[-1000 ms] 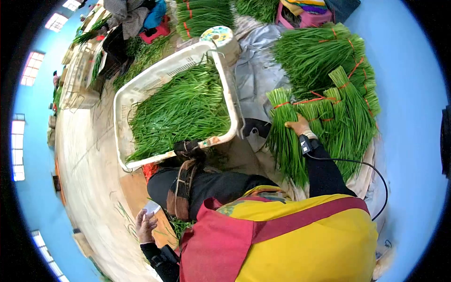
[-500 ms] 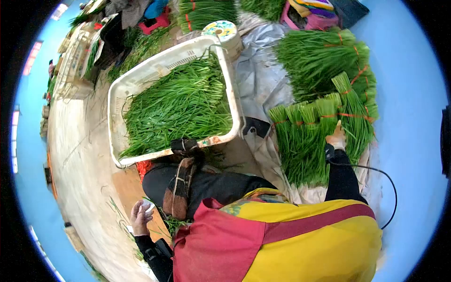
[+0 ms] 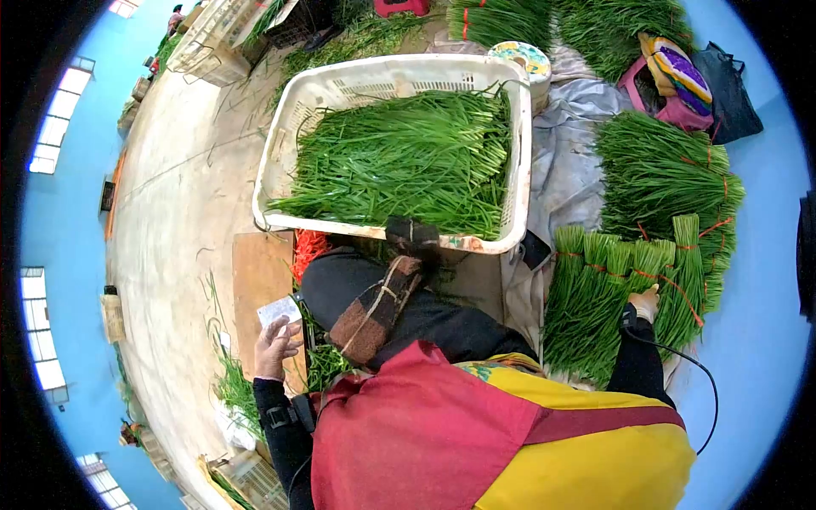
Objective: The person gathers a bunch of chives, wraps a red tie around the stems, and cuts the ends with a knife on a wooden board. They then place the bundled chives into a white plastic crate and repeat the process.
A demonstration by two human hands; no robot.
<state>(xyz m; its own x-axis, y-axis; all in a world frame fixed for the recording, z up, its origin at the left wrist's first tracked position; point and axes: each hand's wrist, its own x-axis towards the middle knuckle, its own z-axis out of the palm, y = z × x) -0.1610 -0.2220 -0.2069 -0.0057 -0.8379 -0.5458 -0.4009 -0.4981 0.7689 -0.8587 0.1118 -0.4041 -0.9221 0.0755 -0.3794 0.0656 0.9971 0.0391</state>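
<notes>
On the left, my left hand (image 3: pixel 276 348) is closed on a flat white rectangular piece (image 3: pixel 279 313), over a brown board (image 3: pixel 262 265). Out to the right, my right hand (image 3: pixel 646 303) closes on a bundle of garlic chives (image 3: pixel 653 257), just below its orange band. Similar tied bundles (image 3: pixel 571 280) lie beside it in a row, cut ends away from me. A bundle with pale stems (image 3: pixel 687 242) rests to the right of my hand. Loose chives (image 3: pixel 399 161) fill the large white plastic crate (image 3: pixel 263 183) in front of me.
A white bucket (image 3: pixel 537 75) stands behind the crate's right corner. More chives (image 3: pixel 659 166) lie on the grey sheet (image 3: pixel 568 140), near a pink stool (image 3: pixel 676 110). Red ties (image 3: pixel 310 251) lie by my knee. A black cable (image 3: pixel 701 370) runs from my right wrist.
The view has turned left, so the crate and bundles sit farther right. My left hand has risen, showing more of the white piece. My right hand stays at the chive bundle.
</notes>
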